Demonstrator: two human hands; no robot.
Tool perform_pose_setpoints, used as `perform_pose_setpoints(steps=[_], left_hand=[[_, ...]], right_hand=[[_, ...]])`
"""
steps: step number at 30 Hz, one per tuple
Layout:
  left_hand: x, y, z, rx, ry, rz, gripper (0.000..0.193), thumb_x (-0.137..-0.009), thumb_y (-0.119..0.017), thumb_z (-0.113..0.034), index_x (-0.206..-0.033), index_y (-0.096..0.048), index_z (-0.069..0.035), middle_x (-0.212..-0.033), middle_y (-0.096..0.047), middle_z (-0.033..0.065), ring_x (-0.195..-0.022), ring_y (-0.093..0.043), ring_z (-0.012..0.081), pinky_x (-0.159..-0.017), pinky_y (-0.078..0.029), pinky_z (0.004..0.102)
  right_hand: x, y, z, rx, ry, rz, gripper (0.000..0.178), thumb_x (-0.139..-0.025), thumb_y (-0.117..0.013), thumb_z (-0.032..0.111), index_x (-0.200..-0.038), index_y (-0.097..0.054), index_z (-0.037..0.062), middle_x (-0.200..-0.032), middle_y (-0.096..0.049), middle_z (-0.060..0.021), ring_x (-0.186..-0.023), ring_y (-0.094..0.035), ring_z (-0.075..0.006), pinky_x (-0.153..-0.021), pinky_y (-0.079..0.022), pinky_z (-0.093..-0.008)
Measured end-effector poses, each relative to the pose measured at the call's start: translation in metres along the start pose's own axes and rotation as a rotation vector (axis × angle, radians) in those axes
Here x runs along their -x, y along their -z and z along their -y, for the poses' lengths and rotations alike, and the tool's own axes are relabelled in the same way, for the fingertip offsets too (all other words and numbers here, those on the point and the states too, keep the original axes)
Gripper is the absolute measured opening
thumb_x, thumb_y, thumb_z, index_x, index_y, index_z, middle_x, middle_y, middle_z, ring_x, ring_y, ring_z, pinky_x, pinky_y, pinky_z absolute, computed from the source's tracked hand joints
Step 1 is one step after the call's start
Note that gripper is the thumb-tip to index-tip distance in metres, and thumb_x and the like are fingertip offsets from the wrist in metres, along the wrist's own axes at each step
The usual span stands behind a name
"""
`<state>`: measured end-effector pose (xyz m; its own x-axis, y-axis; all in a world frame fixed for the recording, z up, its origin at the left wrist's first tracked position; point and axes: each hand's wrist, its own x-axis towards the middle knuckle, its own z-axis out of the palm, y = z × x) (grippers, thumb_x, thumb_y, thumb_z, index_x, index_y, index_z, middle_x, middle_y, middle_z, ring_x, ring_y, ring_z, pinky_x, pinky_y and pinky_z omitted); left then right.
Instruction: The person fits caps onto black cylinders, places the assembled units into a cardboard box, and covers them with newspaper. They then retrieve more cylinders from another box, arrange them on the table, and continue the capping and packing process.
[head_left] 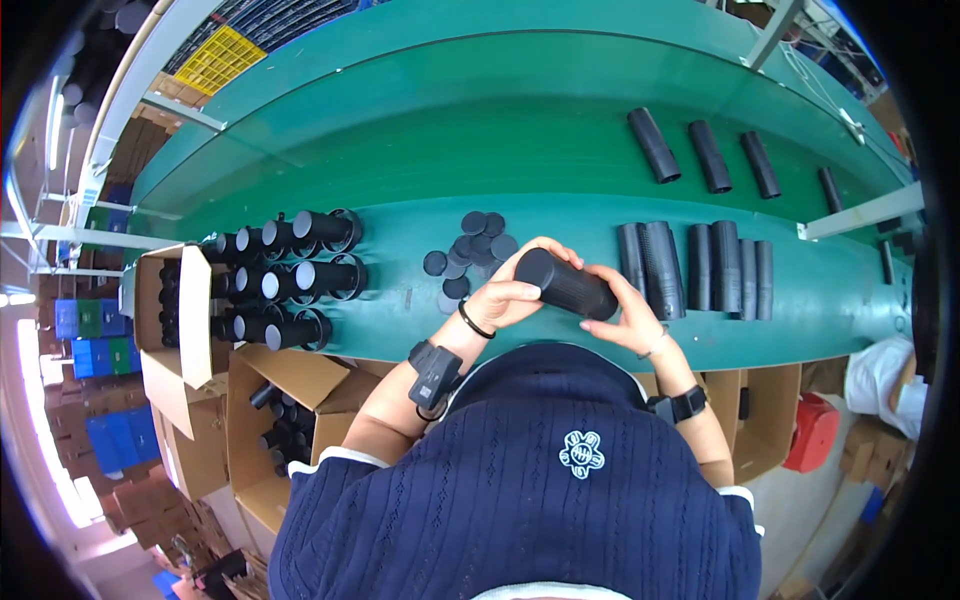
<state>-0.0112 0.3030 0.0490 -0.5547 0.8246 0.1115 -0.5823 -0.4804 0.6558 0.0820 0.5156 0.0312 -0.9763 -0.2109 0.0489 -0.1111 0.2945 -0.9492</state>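
A black ribbed plastic cylinder (572, 287) lies tilted between my two hands, just above the near edge of the green bench. My left hand (515, 290) grips its upper left end, thumb laid across the side. At the lower right end, the fingers and thumb of my right hand (630, 312) close round it. Beyond my left hand, several flat black discs (480, 245) are scattered and overlapping on the bench. To the right of my hands, a row of black ribbed tubes (662, 270) lies side by side.
More black tubes (708, 157) rest on the green conveyor belt (480, 130) behind. Black cylindrical parts with flared ends (320, 278) stand in rows at left. Open cardboard boxes (245, 440) with black parts sit below left. A red bin (812, 435) and another person's sleeve (875, 375) are at right.
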Motion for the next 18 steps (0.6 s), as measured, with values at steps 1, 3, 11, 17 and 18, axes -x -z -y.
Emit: perform_pose_setpoints(steps=[1,3,11,17,18], left_hand=[[-0.002,-0.003,0.000,0.086,0.002,0.013,0.054,-0.071,-0.068,-0.016,-0.120,-0.046,-0.005,-0.124,-0.048,0.0149,-0.122,-0.044,0.0280,-0.106,-0.033,0.0433],[-0.006,-0.001,0.008,0.111,-0.024,0.041,0.058,-0.077,-0.069,-0.029,-0.125,-0.044,-0.007,-0.126,-0.046,0.0151,-0.125,-0.041,0.0296,-0.109,-0.030,0.0449],[-0.036,0.009,0.090,0.093,0.110,-0.589,0.051,-0.085,-0.068,-0.013,-0.125,-0.036,-0.011,-0.117,-0.051,0.0068,-0.107,-0.055,0.0220,-0.089,-0.050,0.0422],[-0.095,0.080,0.044,-0.314,0.213,-0.806,0.064,-0.076,-0.069,-0.003,-0.127,-0.031,-0.008,-0.109,-0.051,0.0101,-0.101,-0.056,0.0272,-0.081,-0.051,0.0544],[-0.107,0.096,0.038,-0.407,0.243,-0.824,0.067,-0.073,-0.070,-0.003,-0.127,-0.030,-0.008,-0.109,-0.051,0.0109,-0.099,-0.057,0.0274,-0.080,-0.052,0.0532]], right_hand=[[0.005,0.003,0.002,-0.010,0.000,0.007,0.076,-0.067,-0.078,0.018,-0.132,-0.042,0.0029,-0.127,-0.050,-0.0164,-0.123,-0.047,-0.0293,-0.104,-0.036,-0.0375],[0.009,0.009,0.009,-0.008,0.020,-0.004,0.075,-0.068,-0.078,0.018,-0.132,-0.041,0.0021,-0.124,-0.052,-0.0154,-0.120,-0.049,-0.0261,-0.102,-0.037,-0.0353],[0.004,0.021,-0.010,0.408,-0.027,-0.197,0.067,-0.076,-0.074,0.036,-0.128,-0.047,0.0025,-0.113,-0.057,-0.0205,-0.106,-0.054,-0.0369,-0.088,-0.046,-0.0424],[0.028,0.073,-0.049,0.817,-0.677,-0.284,0.104,-0.065,-0.080,0.033,-0.146,-0.021,0.0071,-0.104,-0.058,-0.0181,-0.093,-0.060,-0.0345,-0.075,-0.051,-0.0413],[0.035,0.078,-0.064,0.640,-0.684,-0.329,0.103,-0.066,-0.080,0.030,-0.147,-0.020,0.0070,-0.102,-0.061,-0.0193,-0.091,-0.062,-0.0352,-0.076,-0.051,-0.0412]])
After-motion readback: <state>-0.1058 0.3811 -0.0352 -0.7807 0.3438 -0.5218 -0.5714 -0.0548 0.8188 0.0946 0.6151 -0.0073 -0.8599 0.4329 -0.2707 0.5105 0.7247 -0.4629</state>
